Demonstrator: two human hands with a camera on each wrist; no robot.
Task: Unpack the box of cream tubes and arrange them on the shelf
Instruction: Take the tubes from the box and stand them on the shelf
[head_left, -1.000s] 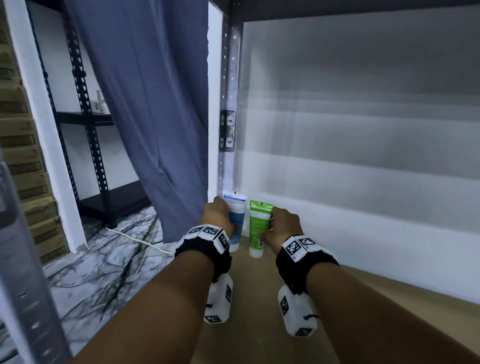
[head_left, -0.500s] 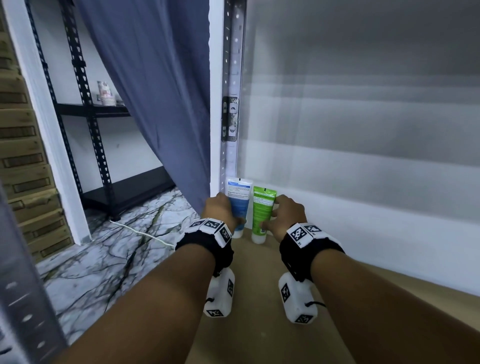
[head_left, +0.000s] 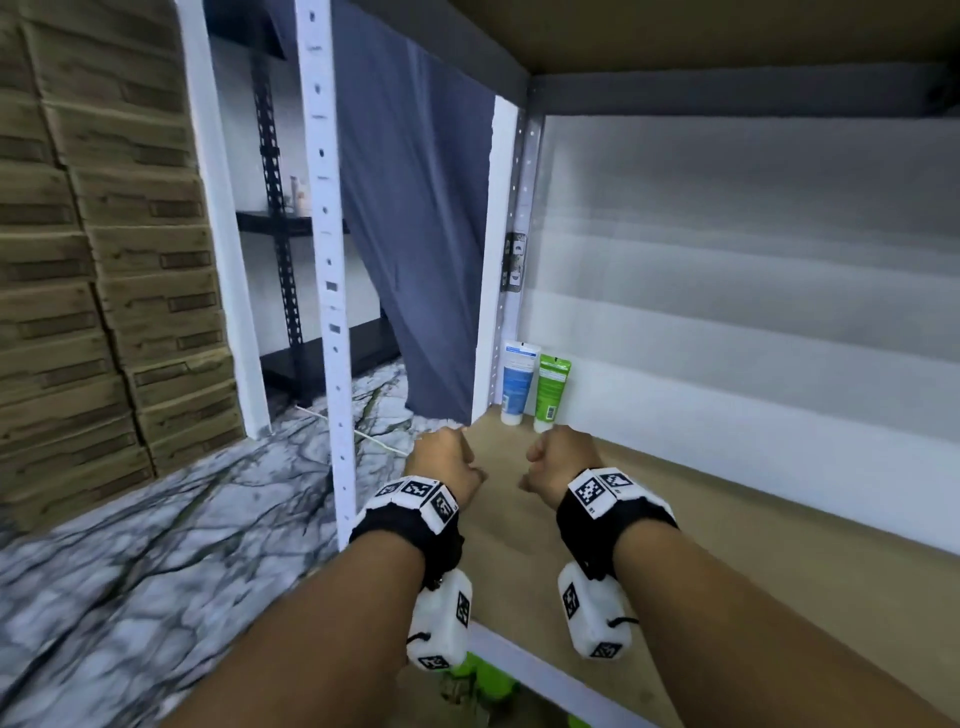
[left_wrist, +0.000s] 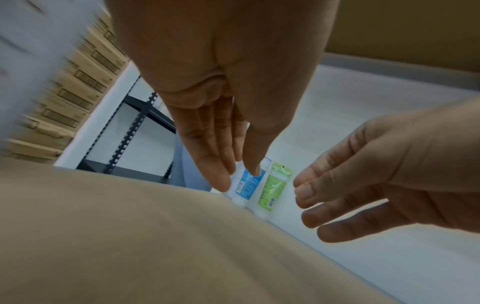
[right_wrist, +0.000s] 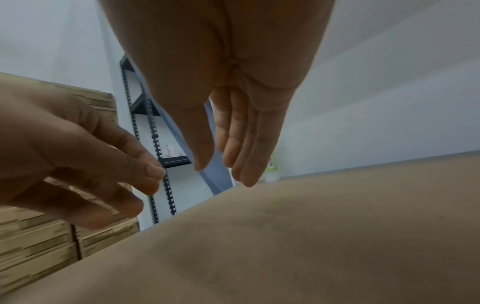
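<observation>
blue tube (head_left: 518, 383): stood cap-down at the back left corner of the shelf (head_left: 519, 545), against the white back wall and just beside the corner post.
green tube (head_left: 552, 391): stood cap-down just to the right of the blue tube; whether the two touch cannot be told.
left hand (head_left: 445, 464): held over the shelf board, near the tubes but apart from them; nothing is held. in the left wrist view the fingers (left_wrist: 207, 148) are seen straight and relaxed.
right hand (head_left: 563, 460): likewise empty and clear of the green tube; in the right wrist view the fingers (right_wrist: 244, 142) are stretched out, close together, released.
done so far: two tubes are judged as placed, forming the start of a row at the left end of the shelf.
left to do: most of the shelf board to the right of the green tube is bare, so the bulk of the arranging is judged to remain. further tubes would have to be fetched.
box: not clearly shown. something bright green (head_left: 483, 675) is glimpsed below the front edge of the shelf, but what it is cannot be told.
surroundings: stacked cartons (head_left: 93, 260) at the left, a grey-blue curtain (head_left: 415, 234) behind the post, a marbled floor (head_left: 156, 545).
</observation>
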